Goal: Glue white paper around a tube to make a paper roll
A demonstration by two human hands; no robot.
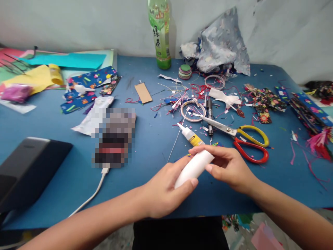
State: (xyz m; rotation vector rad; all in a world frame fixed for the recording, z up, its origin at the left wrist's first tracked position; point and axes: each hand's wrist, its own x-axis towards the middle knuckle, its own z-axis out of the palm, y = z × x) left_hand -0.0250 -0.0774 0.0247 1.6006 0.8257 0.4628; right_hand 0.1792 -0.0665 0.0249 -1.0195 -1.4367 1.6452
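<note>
A white piece of paper, curved into a roll (194, 169), is held above the near edge of the table. My left hand (169, 187) is closed round its lower left side, thumb in front and fingers behind. At the upper right end, my right hand (229, 166) pinches it, with the thumb on the near side and fingertips on the far side. Just beyond the hands lies a small glue bottle (191, 136) with a yellow label and a pointed white nozzle. Scissors (235, 133) with one yellow and one red handle lie open to the right of it.
Thread scraps surround a pinkish ring (193, 111) and a black marker (209, 118). A green tea bottle (160, 38) stands at the wall. A phone (116, 135) with a white cable (100, 185) and a dark device (33, 166) lie left. Patterned cloth strips (307, 114) lie right.
</note>
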